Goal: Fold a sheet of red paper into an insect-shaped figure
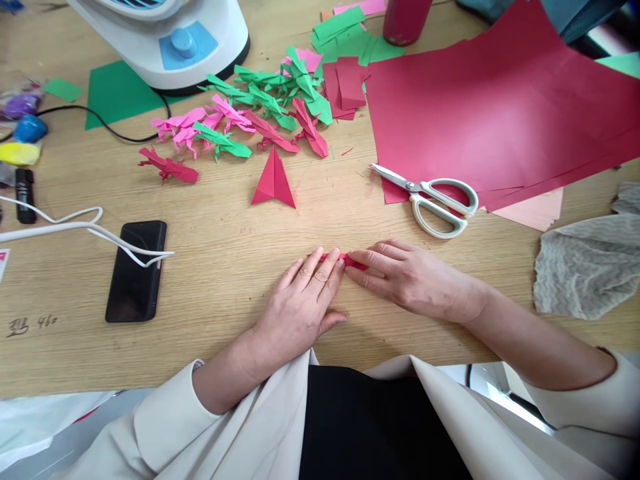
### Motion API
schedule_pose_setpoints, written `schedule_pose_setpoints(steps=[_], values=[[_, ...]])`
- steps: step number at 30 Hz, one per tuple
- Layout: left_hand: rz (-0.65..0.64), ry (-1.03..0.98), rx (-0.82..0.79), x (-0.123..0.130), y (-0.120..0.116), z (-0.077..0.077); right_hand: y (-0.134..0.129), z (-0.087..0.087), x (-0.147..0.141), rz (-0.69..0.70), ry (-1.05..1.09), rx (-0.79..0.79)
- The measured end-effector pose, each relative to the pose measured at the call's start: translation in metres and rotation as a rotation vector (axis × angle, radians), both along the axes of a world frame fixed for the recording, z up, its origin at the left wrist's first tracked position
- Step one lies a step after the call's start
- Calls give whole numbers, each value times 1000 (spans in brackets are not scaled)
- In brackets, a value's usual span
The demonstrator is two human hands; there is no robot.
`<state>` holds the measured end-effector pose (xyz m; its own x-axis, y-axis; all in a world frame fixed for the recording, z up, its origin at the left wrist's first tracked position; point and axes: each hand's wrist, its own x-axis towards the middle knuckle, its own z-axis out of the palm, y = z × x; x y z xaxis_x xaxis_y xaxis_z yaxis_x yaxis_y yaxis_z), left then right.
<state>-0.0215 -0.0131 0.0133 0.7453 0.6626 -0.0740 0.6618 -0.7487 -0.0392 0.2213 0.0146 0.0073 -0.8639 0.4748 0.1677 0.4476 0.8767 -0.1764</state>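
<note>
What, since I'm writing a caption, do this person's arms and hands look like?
The left hand and right hand are bare, with no gloves, rings or watch visible. The left sleeve and right sleeve are loose and cream, ending well short of the hands.

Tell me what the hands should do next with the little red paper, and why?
Perhaps press the right hand gently along the red paper to flatten it. The left hand lies over one end, likely steadying it, and the right fingers touch the other. The hands cover much of it, so I can't see its folds.
</note>
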Motion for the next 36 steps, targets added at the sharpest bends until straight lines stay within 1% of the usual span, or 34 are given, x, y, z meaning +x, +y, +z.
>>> schedule_pose_setpoints(steps=[8, 11, 15, 17, 21, 23, 25, 28, 30, 34, 36], values=[[18, -5, -9, 0, -1, -1, -4, 6, -4, -16, -7, -1], [17, -18, -20, 0, 0, 0, -5, 4, -1, -16, 16, -19], [6, -42, -28, -1, 2, -1, -4, -3, 6, -28, 115, -64], [-6, -58, -32, -2, 3, -2, -3, -6, 7, -94, 177, -111], [-29, -127, -25, -6, 5, -6, -1, -7, 0, -319, 281, -206], [-37, -187, -12, -7, 6, -10, 0, -7, -6, -368, 299, -243], [-33, -269, 13, -9, 7, -14, 0, -7, -11, -384, 303, -260], [2, -403, 36, -9, 12, -18, -1, -8, -16, -415, 294, -258], [48, -446, -21, -7, 19, -17, -2, -9, -19, -433, 285, -253], [210, -512, -169, 1, 34, -8, -3, -9, -24, -481, 290, -257], [252, -522, -231, 4, 39, -3, -3, -8, -25, -493, 301, -278]])
